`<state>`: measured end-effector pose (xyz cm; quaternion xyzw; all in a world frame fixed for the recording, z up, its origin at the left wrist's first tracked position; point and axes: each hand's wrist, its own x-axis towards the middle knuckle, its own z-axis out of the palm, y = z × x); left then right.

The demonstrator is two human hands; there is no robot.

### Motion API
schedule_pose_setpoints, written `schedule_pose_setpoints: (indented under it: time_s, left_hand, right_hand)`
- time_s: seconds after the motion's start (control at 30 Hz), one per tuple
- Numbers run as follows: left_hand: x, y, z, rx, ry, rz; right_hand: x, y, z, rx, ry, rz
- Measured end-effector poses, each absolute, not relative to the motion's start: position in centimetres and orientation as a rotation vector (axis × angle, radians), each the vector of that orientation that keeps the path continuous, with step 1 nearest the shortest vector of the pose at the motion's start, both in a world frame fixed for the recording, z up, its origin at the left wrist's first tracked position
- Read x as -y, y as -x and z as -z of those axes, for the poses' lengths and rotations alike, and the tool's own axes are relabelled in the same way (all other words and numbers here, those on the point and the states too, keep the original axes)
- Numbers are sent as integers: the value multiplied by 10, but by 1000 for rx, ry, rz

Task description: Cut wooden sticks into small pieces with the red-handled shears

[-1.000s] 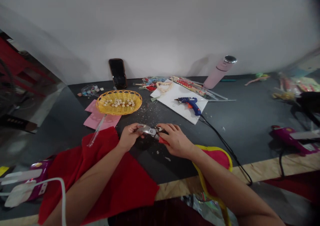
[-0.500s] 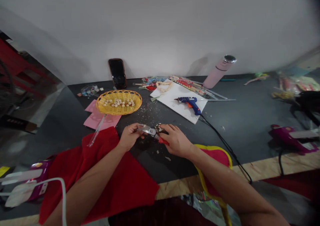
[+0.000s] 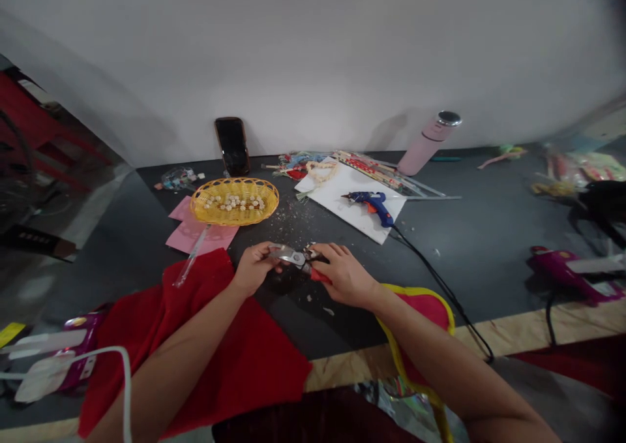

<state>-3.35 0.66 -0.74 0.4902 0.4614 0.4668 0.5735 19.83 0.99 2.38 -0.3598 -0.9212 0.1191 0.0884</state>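
In my right hand (image 3: 349,274) are red-handled cutters (image 3: 296,258), their silvery jaws pointing left and their round pivot uppermost. The fingers are wrapped around the handles. My left hand (image 3: 253,270) is closed in a pinch at the jaw end, fingertips against or just beside the metal; whatever is between them is too small or hidden to make out. Pale chips (image 3: 328,311) lie scattered on the dark table around the cutters. Beyond my left hand, a yellow woven basket (image 3: 235,218) holds several small whitish pieces.
A blue glue gun (image 3: 374,203) rests on a white board (image 3: 337,198), its cord trailing to the front edge. Red cloth (image 3: 259,358) lies under my left forearm. At the back stand a phone (image 3: 232,145) and a pink flask (image 3: 424,146). Pink paper (image 3: 215,237) is under the basket.
Both hands keep nearly the same place and grip on the cutters. The view has shifted very slightly, moving the basket and phone a little right in the picture.
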Motion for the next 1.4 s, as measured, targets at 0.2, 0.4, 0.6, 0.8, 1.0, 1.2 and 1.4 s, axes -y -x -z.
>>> schedule_pose_setpoints:
  time_s: [0.2,0.4,0.6,0.8,1.0,1.2,1.4]
  left_hand:
    - [-5,33,-4,-977,-1065,-1012]
    - [-6,38,-2,-947,-1067,-920]
    - [-6,42,2,-916,-1067,-868]
    - [-5,43,5,-927,-1036,-887]
    - [-7,40,9,-978,-994,-944]
    - [-8,36,9,-989,-1018,-1024]
    - [-7,31,8,-1034,-1042,-1108]
  right_hand:
    - [-13,-205,-27,2769,941,-434]
    - [-16,-209,-24,2767,892,-438]
    - [-18,-208,-23,2785,879,-453]
    - [-14,-203,-23,2787,948,-418]
    - [-8,-199,-24,2777,1056,-396]
    - [-8,-197,-23,2757,1112,-362]
    - [-9,-196,-22,2732,1118,-343]
